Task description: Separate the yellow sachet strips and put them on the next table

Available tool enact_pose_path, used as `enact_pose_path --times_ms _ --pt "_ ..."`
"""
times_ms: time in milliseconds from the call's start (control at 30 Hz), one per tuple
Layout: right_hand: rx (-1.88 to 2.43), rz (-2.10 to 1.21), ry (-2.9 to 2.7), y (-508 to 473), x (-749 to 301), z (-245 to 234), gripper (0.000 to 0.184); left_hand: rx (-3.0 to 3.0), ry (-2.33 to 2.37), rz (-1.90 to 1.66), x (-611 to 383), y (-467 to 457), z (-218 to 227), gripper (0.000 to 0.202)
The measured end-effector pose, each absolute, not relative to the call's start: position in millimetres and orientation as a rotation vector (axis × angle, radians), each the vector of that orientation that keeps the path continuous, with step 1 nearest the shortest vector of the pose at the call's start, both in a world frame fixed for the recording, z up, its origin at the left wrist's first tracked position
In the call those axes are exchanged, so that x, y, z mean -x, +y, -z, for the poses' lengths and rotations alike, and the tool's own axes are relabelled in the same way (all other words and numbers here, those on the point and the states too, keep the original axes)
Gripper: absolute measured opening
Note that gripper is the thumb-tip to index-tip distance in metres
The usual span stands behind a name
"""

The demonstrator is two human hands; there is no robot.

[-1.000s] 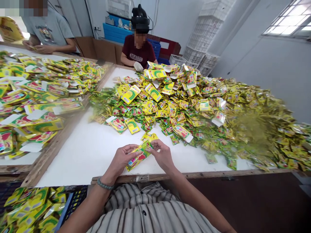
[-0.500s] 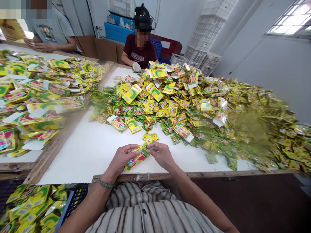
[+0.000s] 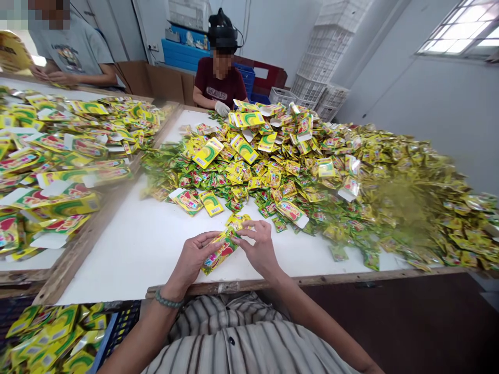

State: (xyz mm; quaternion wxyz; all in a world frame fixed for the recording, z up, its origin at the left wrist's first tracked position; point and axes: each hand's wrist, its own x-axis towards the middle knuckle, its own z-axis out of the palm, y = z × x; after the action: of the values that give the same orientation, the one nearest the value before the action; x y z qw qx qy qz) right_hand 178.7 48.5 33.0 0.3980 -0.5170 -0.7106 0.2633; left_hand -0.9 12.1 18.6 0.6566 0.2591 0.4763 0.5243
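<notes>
My left hand [image 3: 193, 258] is closed around a small bundle of yellow, green and red sachets [image 3: 219, 252], held just above the white table [image 3: 136, 249] near its front edge. My right hand [image 3: 259, 248] pinches the bundle's upper end with thumb and fingertips. A few loose sachets [image 3: 238, 220] lie on the table just beyond my fingers. A wide heap of the same sachets and flat yellow cartons [image 3: 312, 166] covers the middle and right of the table.
A person in a dark red shirt [image 3: 218, 85] with a white glove works at the far end. Another person in grey [image 3: 72, 49] stands at the left table [image 3: 58, 150], also piled with packets. A crate of cartons [image 3: 50, 337] sits at lower left. White crates [image 3: 331, 47] stack behind.
My right hand has shifted slightly up along the bundle's top end, fingers re-pinching it. The left hand keeps its hold; the bundle stays in place.
</notes>
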Motion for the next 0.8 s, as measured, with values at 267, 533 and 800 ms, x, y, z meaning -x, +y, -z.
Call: enact_pose_path --times_ms 267,533,800 --pt "1.331 -1.188 -1.812 42.3 -173.7 -25.9 0.029 -0.509 1.068 -1.197 -9.5 10.1 -20.4 0.045" --pt "1.394 -1.209 -1.814 41.2 -157.6 -28.6 0.021 -0.606 1.050 -1.103 2.8 8.1 -20.4 0.042" --pt "1.343 -1.283 -1.875 46.9 -141.3 -12.8 0.018 -0.934 1.232 -0.901 34.7 5.7 -9.2 0.056"
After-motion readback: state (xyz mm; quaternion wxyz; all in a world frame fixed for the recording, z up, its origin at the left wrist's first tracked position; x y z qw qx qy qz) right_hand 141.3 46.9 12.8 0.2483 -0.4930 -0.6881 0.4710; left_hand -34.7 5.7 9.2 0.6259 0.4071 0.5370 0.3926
